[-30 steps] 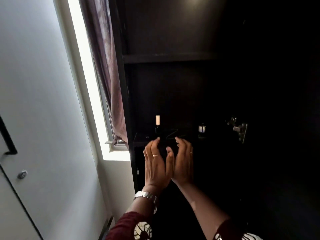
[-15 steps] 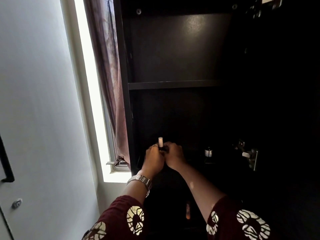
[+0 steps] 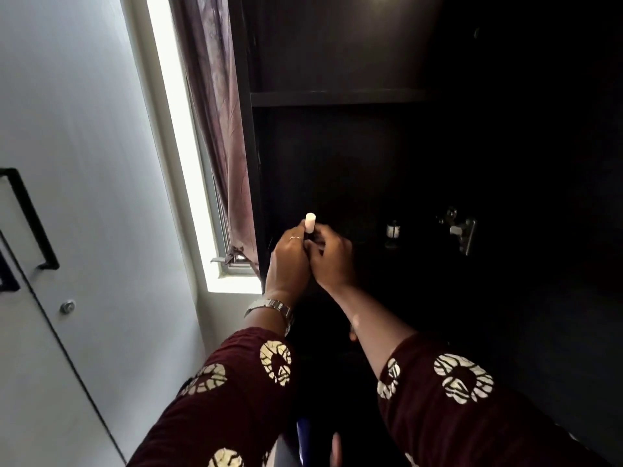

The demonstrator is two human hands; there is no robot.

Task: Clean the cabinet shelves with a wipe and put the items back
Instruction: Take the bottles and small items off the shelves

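A dark cabinet fills the right half of the view, with one shelf edge (image 3: 337,97) high up. At a lower shelf, my left hand (image 3: 288,264) and my right hand (image 3: 332,261) are pressed together around a small dark item with a pale cap (image 3: 309,222) that sticks up above the fingers. Both hands are closed on it. The item's body is hidden by the fingers and the dark. No wipe is visible.
A small jar with a pale band (image 3: 392,229) stands on the same shelf to the right. Further right hangs a metal hinge (image 3: 463,230). A maroon curtain (image 3: 215,112) and a bright window strip (image 3: 188,146) lie left of the cabinet, then a grey door with a black handle (image 3: 30,217).
A second ago my hands were open and apart below the pale-capped item. They have since risen and closed around it. The view has shifted slightly.
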